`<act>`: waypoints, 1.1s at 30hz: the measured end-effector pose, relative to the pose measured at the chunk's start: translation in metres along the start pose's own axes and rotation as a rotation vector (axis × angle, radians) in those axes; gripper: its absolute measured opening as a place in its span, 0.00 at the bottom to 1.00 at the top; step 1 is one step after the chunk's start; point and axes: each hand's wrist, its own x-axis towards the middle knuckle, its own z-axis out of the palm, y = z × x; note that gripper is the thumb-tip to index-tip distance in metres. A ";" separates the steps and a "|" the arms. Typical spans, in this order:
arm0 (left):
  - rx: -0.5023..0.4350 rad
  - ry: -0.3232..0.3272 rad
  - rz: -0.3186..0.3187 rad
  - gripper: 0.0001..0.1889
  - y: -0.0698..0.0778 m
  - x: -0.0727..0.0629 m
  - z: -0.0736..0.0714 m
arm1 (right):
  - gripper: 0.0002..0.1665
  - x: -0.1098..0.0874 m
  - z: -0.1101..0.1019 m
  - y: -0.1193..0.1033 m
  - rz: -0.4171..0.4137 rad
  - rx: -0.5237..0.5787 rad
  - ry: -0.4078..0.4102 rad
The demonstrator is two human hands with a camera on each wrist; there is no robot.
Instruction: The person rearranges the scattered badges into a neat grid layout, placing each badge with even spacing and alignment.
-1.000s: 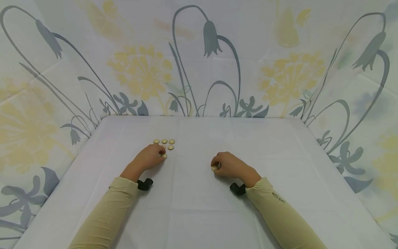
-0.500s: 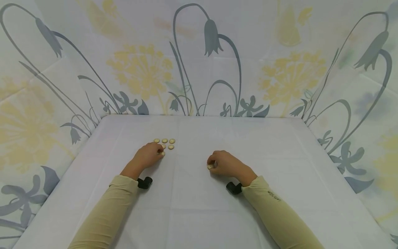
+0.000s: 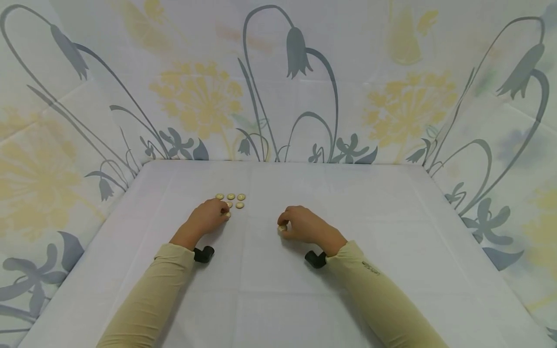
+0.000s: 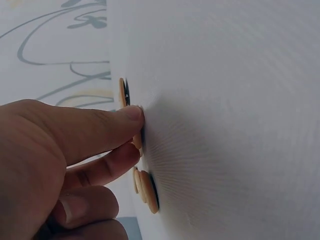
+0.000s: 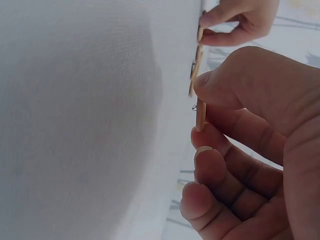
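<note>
Small round light-wood discs lie in a block at the left of the table; a row of three, with a middle disc (image 3: 231,196), is farthest from me. Nearer is another disc (image 3: 240,205), beside one partly covered by my fingers. My left hand (image 3: 204,217) pinches a wooden disc (image 4: 137,140) at the near side of the block, down on the cloth. My right hand (image 3: 306,225), right of the block, holds another wooden disc (image 5: 201,116) between thumb and fingertip, with its other fingers loosely curled. Markings on the discs are too small to read.
A white cloth (image 3: 278,314) covers the table. Flower-printed fabric (image 3: 348,58) rises along the back and both sides. Each wrist carries a black camera mount, the right one (image 3: 315,259) close to the cloth.
My right hand has moved left and slightly away from me with its disc, toward the block. The left hand shifted its disc slightly away from me, then stayed in place.
</note>
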 end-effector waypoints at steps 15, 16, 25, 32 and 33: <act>-0.012 0.013 -0.046 0.11 0.004 0.001 0.003 | 0.09 0.025 0.003 -0.015 -0.018 -0.016 0.007; -0.014 0.012 -0.049 0.11 0.004 0.001 0.003 | 0.09 0.027 0.003 -0.017 -0.022 -0.016 0.011; -0.017 0.007 -0.073 0.11 0.005 -0.001 0.004 | 0.10 0.040 0.008 -0.026 -0.009 0.002 0.024; 0.002 0.018 -0.071 0.10 0.005 0.000 0.006 | 0.11 0.050 0.008 -0.038 0.006 0.007 0.029; 0.006 0.017 -0.070 0.10 0.005 0.001 0.007 | 0.11 0.051 0.008 -0.039 0.010 0.008 0.028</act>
